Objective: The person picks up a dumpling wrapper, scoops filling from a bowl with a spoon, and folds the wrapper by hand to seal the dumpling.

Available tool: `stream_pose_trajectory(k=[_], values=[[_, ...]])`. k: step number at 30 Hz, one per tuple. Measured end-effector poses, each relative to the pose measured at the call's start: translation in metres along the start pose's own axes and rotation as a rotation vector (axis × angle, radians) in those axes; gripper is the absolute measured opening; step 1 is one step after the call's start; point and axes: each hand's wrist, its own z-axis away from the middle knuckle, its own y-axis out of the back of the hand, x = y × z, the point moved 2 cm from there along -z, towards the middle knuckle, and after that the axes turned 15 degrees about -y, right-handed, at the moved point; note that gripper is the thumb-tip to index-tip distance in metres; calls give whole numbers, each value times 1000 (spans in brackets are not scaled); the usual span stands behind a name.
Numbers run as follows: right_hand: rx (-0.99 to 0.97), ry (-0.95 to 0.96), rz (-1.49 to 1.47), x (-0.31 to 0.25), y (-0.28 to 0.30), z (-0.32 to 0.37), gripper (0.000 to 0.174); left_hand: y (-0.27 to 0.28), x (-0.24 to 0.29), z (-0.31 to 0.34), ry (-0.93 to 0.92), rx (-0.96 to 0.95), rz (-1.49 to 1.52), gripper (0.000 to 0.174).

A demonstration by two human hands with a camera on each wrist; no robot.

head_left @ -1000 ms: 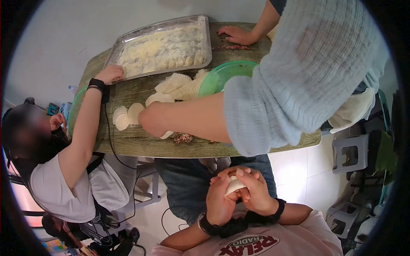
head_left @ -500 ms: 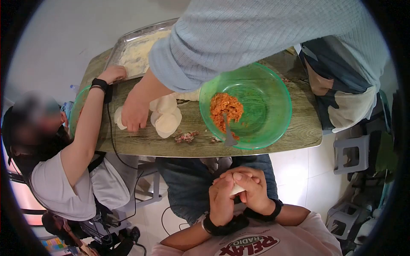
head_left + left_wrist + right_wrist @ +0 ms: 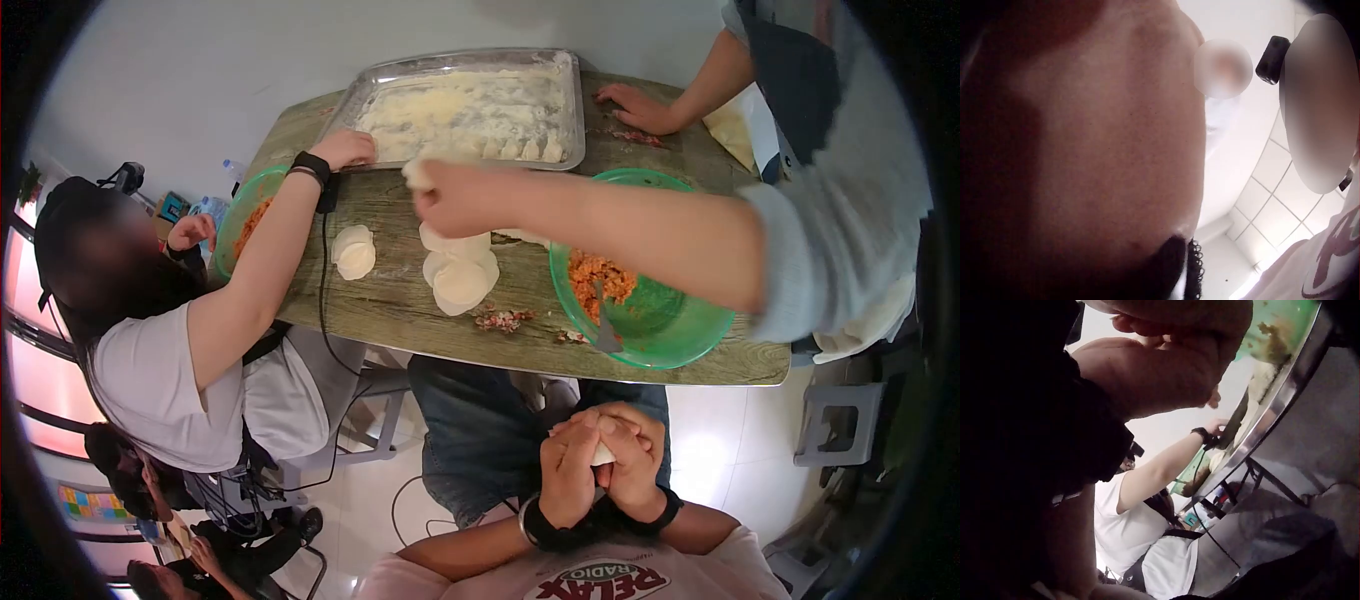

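Close to my chest, over my lap, my two hands are pressed together round a white dumpling. My left hand wraps it from one side, and my right hand closes over it from the other, thumbs side by side on top. Only a small pale patch of the dough shows between them. In the right wrist view the joined hands appear dark, and the dumpling is hidden there. Bare skin of the left hand fills most of the left wrist view.
Ahead stands a wooden table with stacked dough wrappers, a green bowl of orange filling and a floured metal tray holding several dumplings. Another person's arm reaches across the table. A seated person is at the left.
My hands stay clasped and cover more of the dumpling than a second ago. The arm across the table went left to the wrappers, then back, now with something pale in its hand.
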Motion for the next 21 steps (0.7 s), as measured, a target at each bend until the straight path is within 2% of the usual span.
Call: stream_pose_trajectory(k=[3,8,10,11,14,15,16,18,19,20,21], values=[[-10,83,16,1,-3,-1,28,-3,5,0,-5,47,-32,44],[4,108,51,4,-5,-2,26,-1,7,1,37,49,0,42],[-10,102,-6,11,-5,-6,25,1,3,0,35,105,-8,41],[-25,-23,20,5,-2,-2,24,4,1,-1,18,58,-78,43],[-10,15,3,3,-5,-6,26,4,-2,-4,36,89,65,47],[-77,-122,56,8,4,-7,36,8,2,-7,5,-37,44,49],[-71,-115,52,10,4,-10,36,12,-1,-7,5,-47,43,49],[-307,32,-225,8,-3,-13,54,16,-2,-6,-222,-161,-155,48],[-385,-42,-245,6,-1,-10,70,20,5,-4,-153,-215,-196,30],[-383,-38,-247,4,-1,-9,70,18,11,-7,-154,-220,-197,30],[-371,-100,-326,2,-1,-8,71,12,21,-12,-355,-324,-474,32]])
